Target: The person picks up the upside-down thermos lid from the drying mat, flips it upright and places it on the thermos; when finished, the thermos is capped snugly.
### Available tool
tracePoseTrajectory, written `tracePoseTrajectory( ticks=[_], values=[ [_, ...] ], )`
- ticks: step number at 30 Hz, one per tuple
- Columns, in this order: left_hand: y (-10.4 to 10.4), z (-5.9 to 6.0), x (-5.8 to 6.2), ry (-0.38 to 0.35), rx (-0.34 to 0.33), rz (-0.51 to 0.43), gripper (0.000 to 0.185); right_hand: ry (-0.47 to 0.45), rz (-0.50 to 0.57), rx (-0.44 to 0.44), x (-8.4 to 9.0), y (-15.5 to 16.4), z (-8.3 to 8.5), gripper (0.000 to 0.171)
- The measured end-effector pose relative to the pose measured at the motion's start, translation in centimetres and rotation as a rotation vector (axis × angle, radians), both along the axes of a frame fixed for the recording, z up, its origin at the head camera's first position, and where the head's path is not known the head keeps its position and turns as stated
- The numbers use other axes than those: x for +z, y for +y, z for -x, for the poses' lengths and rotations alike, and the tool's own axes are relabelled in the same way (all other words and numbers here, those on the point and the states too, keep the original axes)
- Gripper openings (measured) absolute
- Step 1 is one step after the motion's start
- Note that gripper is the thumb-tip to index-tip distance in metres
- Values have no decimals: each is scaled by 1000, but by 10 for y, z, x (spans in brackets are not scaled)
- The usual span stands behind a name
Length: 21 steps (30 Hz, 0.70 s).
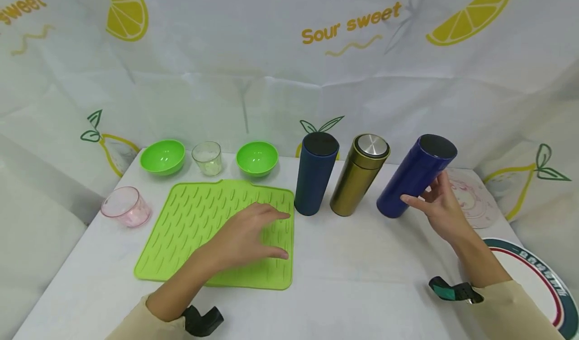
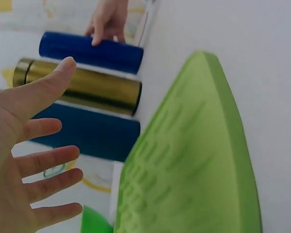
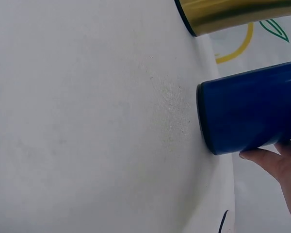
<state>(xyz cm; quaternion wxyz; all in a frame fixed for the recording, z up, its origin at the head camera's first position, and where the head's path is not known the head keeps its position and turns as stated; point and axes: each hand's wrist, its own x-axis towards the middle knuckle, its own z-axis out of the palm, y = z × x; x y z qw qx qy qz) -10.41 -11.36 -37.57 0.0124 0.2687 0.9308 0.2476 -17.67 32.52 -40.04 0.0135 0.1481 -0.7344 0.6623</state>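
Note:
My left hand (image 1: 246, 234) hovers over the light green ridged drying mat (image 1: 181, 229), thumb and fingers spread, holding nothing. The left wrist view shows its palm and separated fingers. At the right, my right hand (image 1: 441, 204) holds the side of a shiny blue thermos (image 1: 413, 179) standing upright on the table, thumb in front and fingers behind. To its left stand a gold thermos (image 1: 357, 179) with a silver-topped lid and a dark navy thermos (image 1: 314, 179) beside the mat's right edge. In the right wrist view, the thumb touches the blue thermos (image 3: 252, 107) near its base.
Two green bowls (image 1: 163, 158) and a clear glass cup (image 1: 208, 159) stand behind the mat. A pink glass cup (image 1: 128, 209) sits at its left. A round white plate-like thing (image 1: 520, 274) with a dark rim and a pink-patterned pad (image 1: 475, 199) lie at the right.

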Motion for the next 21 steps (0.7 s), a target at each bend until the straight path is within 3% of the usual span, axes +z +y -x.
tracePoseTrajectory(
  ticks=[5, 11, 14, 17, 21],
  values=[
    [-21, 3, -12, -30, 100, 14, 74, 12, -34, 6, 1, -2, 2, 109],
    [-35, 5, -22, -55, 145, 17, 82, -50, -156, -33, 6, -2, -2, 111],
    [-39, 6, -19, -79, 165, 7, 89, -94, -283, -71, 10, -1, -9, 108],
    [-44, 5, -12, -70, 202, -10, 97, -82, -378, -129, 15, -1, -24, 106],
    [-55, 5, -2, 64, 264, 9, 108, 63, -453, -222, 15, -5, -51, 110]
  ],
)
